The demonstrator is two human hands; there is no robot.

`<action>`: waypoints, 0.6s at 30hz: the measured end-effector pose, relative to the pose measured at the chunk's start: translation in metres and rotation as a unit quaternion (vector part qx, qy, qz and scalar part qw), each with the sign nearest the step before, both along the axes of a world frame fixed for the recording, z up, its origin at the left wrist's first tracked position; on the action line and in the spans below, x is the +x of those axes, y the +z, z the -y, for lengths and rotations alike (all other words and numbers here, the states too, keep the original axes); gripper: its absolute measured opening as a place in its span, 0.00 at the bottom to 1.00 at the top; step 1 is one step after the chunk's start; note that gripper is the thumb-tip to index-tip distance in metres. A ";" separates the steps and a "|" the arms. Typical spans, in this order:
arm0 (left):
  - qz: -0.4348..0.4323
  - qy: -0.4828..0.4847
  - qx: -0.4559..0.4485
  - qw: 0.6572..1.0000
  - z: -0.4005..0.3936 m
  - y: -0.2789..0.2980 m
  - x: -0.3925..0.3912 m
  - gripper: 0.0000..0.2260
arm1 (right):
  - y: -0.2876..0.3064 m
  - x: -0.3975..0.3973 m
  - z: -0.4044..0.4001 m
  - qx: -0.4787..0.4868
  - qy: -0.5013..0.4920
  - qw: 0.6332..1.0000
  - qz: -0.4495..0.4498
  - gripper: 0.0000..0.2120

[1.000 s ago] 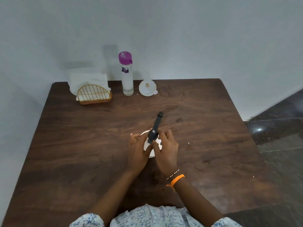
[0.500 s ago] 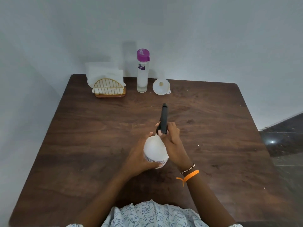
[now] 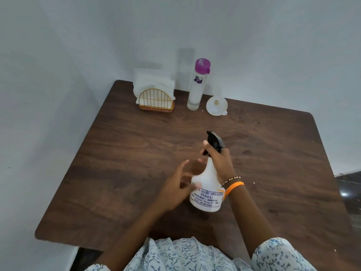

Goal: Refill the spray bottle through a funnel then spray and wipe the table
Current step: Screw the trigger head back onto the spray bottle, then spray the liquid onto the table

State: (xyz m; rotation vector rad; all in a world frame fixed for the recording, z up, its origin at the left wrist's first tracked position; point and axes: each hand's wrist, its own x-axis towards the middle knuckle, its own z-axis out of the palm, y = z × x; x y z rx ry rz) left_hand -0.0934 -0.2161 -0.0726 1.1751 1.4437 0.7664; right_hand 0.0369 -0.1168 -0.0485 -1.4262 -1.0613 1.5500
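A white spray bottle (image 3: pixel 206 189) with a black trigger head (image 3: pixel 214 142) hangs tilted above the brown table (image 3: pixel 117 153), printed label toward me. My right hand (image 3: pixel 219 161) grips its neck just under the trigger head. My left hand (image 3: pixel 176 187) is beside the bottle's body on the left, fingers spread and blurred; whether they touch the bottle is unclear. At the table's far edge lies a white funnel (image 3: pixel 216 105), wide mouth facing me. Next to it stands a clear water bottle (image 3: pixel 197 87) with a purple cap.
A gold wire holder with white napkins (image 3: pixel 155 94) stands at the far left corner. White walls close in behind and to the left. The table's right edge drops to a dark floor (image 3: pixel 349 190).
The spray bottle has risen off the table and tilted. My left hand has come off its body and opened. The view has shifted, so the table sits further right.
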 end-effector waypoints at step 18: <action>-0.035 0.068 -0.001 0.997 -0.015 -0.024 0.005 0.17 | -0.022 0.035 0.006 -0.219 -0.045 0.953 -0.204 0.08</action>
